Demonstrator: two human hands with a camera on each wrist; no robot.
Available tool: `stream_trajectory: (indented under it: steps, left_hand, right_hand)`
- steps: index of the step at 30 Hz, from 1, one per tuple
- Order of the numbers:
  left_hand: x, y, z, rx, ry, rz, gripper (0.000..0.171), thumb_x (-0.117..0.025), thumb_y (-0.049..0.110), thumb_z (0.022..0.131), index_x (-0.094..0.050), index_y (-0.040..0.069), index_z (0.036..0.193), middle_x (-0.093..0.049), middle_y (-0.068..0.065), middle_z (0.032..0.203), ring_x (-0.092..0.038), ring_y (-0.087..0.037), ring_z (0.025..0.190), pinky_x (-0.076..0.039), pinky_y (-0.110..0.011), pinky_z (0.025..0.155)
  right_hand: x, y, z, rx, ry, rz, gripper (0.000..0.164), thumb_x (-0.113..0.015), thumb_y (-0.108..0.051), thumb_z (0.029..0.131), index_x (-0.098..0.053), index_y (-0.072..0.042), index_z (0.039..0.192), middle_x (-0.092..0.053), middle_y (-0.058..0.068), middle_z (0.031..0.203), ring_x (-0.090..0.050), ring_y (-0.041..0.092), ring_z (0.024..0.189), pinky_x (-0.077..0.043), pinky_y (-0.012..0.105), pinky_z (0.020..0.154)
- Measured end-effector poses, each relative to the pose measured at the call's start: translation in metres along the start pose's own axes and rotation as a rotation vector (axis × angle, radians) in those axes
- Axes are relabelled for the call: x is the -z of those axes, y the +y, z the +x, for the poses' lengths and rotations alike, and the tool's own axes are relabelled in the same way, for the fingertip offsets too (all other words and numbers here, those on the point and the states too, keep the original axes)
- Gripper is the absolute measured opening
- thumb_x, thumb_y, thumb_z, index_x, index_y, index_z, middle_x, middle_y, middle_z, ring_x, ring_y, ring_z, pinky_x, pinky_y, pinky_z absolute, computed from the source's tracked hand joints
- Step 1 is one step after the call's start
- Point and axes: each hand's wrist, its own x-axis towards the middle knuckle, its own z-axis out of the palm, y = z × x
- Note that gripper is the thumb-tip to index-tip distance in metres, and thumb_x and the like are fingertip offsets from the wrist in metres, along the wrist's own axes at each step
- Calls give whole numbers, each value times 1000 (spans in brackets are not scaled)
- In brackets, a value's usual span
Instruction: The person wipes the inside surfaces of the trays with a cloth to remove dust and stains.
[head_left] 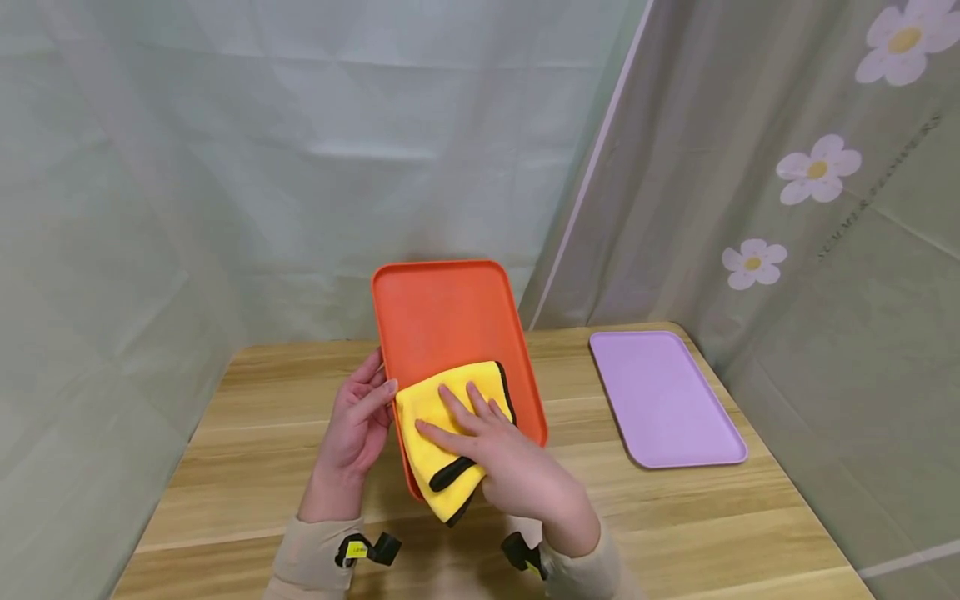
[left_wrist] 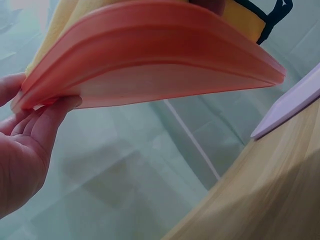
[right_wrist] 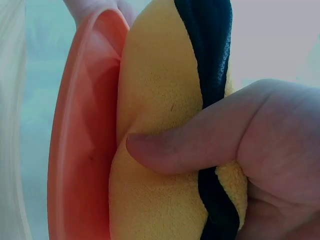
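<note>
An orange rectangular tray (head_left: 450, 317) is held tilted above the table. My left hand (head_left: 356, 425) grips its left edge, thumb on the upper side and fingers beneath, as the left wrist view shows at the tray's rim (left_wrist: 140, 85). On the tray's lower half lies a folded yellow cloth (head_left: 420, 402) with black edging, one corner hanging past the near rim. My right hand (head_left: 517, 467) presses this cloth flat with spread fingers. In the right wrist view the thumb (right_wrist: 165, 150) rests against the yellow cloth (right_wrist: 155, 65), beside the orange tray wall (right_wrist: 75, 140).
A purple tray (head_left: 667, 400) lies flat on the wooden table (head_left: 247, 433), toward the right edge. Pale curtains (head_left: 337, 150) stand behind and at both sides; the right one carries printed white flowers (head_left: 817, 170).
</note>
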Motion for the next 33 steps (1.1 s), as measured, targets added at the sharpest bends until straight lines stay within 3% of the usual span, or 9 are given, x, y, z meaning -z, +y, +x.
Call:
stream_trajectory:
  steps: [6, 21, 33]
  left_hand:
    - [0, 1, 0, 4, -6, 9, 54, -43, -11, 108, -41, 0, 161, -66, -15, 144, -70, -26, 124, -59, -38, 95]
    - [0, 2, 2, -41, -45, -55, 55, -37, -16, 106, -44, -2, 159, -69, -17, 139, -73, -25, 117, -63, -34, 87]
    - [2, 0, 0, -60, -79, -82, 56, -34, -18, 105, -44, -4, 159, -70, -18, 137, -75, -25, 113, -64, -36, 86]
  right_hand:
    - [3, 3, -2, 7, 10, -3, 121, -52, 32, 68, -39, -38, 166, -8, -3, 179, -5, 39, 163, -20, 62, 127]
    - [12, 18, -8, -84, 0, 68, 121, -50, 31, 70, -36, -42, 166, -5, -4, 179, 3, 32, 163, -9, 55, 130]
    - [15, 29, -16, -91, 66, 115, 117, -42, 32, 69, -42, -35, 165, -11, 3, 178, -3, 40, 162, -11, 65, 128]
